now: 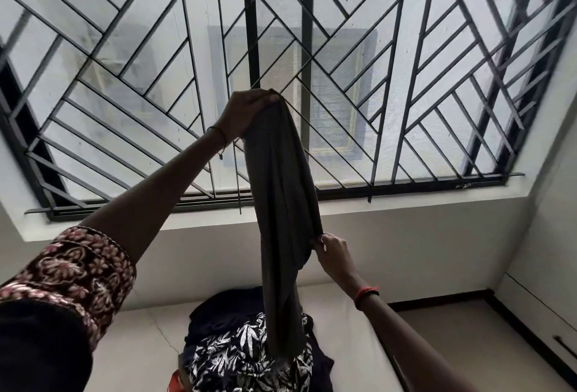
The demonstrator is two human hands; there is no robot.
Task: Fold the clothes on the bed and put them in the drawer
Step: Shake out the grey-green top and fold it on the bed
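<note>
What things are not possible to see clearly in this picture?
- Head view: the pile of clothes is partly covered by the hanging grey cloth and cut by the bottom edge.
- Orange item: mostly hidden under the pile.
- Drawer: none clearly identifiable.

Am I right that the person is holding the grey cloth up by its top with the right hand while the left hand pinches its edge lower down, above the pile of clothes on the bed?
Not quite: the hands are swapped. In the head view the left hand holds the grey cloth up by its top, and the right hand pinches its edge lower down. The rest holds: it hangs above the pile of clothes on the bed.
</note>
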